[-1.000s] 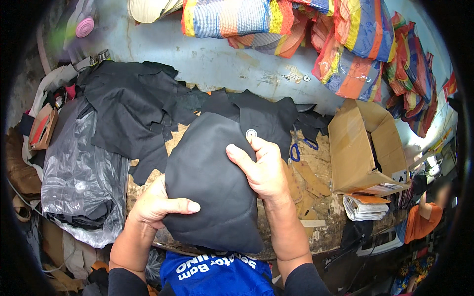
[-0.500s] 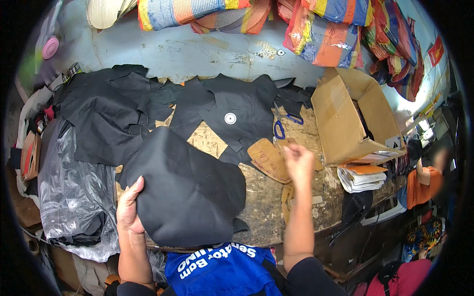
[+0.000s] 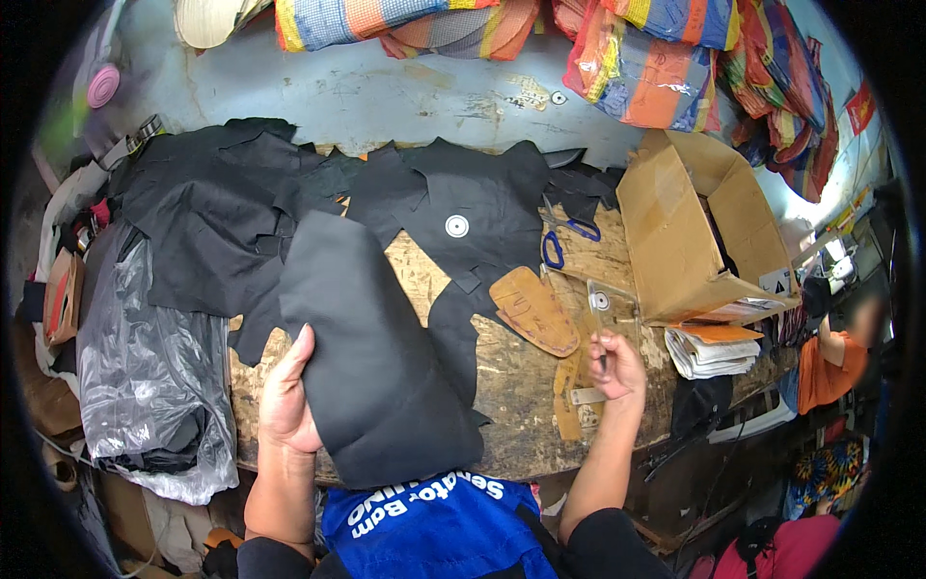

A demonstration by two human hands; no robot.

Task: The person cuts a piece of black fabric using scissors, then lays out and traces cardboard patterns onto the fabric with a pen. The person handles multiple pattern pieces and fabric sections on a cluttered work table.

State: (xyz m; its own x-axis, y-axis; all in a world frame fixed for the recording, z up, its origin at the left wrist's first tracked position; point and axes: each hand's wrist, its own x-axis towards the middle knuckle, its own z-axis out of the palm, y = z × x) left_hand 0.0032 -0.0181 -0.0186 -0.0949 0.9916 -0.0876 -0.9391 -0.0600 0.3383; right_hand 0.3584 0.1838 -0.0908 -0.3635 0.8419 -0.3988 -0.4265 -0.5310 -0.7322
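My left hand [image 3: 289,405] grips the left edge of a black leather-like sheet [image 3: 376,357], thumb on top, the sheet bent and raised above the table's near edge. Closed in a pinch, my right hand [image 3: 617,367] is over the right part of the table. A thin, pale piece shows at its fingertips, but I cannot make out what it is. Just beyond them is a small white disc [image 3: 600,301]. Brown pattern pieces [image 3: 533,311] lie left of this hand. Farther back are blue-handled scissors [image 3: 553,249], next to more black material [image 3: 482,188] bearing a white ring-shaped disc [image 3: 456,226].
An open cardboard box [image 3: 666,232] stands at the right, with folded white cloth [image 3: 712,352] before it. Clear plastic [image 3: 145,376] wraps dark material at the left. Striped mesh bags [image 3: 656,77] hang along the back wall. A person in orange [image 3: 831,362] is at far right.
My left hand has shifted right, and the sheet has folded narrower, uncovering more table and black scraps. My right hand has drawn back toward me and slightly right, away from the brown patterns.
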